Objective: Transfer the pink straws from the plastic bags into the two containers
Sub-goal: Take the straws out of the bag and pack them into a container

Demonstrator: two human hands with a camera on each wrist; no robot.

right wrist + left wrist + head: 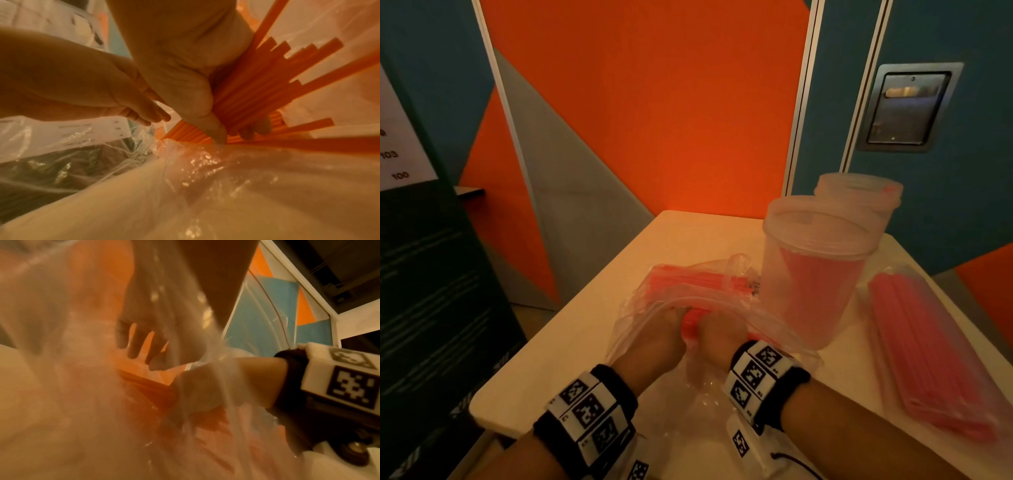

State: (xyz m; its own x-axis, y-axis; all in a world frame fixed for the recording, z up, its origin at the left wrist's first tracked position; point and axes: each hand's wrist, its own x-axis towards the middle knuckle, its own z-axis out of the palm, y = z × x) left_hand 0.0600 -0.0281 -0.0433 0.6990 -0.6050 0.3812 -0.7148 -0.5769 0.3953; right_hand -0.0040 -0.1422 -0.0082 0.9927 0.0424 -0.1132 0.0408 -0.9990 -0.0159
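An open clear plastic bag lies mid-table with pink straws inside. Both hands reach into its mouth. My right hand grips a bundle of these straws, thumb on one side and fingers curled round the other. Just left of it, my left hand has straight fingers at the straws and bag film, holding nothing. Through the film, the left wrist view shows the left hand and the right hand. The near clear container holds pink straws; a second container stands behind it.
Another plastic bag full of pink straws lies at the table's right side. The light table ends close on the left and near sides. An orange and grey wall panel rises behind the table.
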